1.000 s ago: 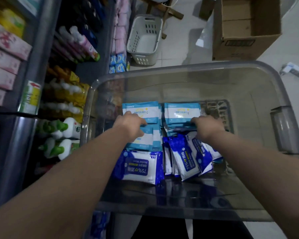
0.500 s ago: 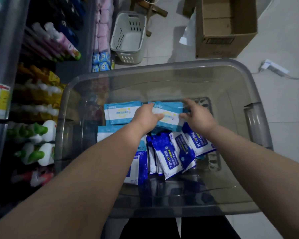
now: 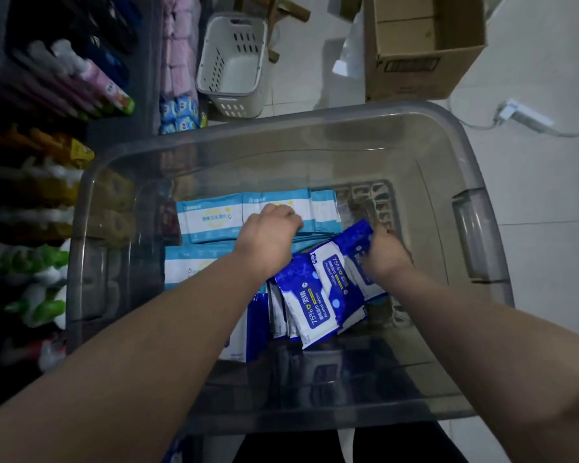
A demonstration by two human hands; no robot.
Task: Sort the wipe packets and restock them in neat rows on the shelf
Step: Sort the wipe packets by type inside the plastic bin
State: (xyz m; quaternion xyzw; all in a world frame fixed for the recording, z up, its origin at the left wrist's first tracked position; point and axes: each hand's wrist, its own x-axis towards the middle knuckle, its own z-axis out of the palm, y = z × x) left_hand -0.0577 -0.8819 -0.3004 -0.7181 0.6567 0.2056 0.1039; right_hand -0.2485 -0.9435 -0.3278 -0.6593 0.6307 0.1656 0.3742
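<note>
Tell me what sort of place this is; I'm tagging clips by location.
Likely a small shop aisle: shelved bottles on the left, a clear bin of wipe packets, an open cardboard box.

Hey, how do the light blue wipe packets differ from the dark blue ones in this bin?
The light blue packets lie flat in stacks at far left; the dark blue packets stand on edge, leaning, near right. Light ones show pale bands, dark ones a white 75% label. Both sit in the clear bin.
</note>
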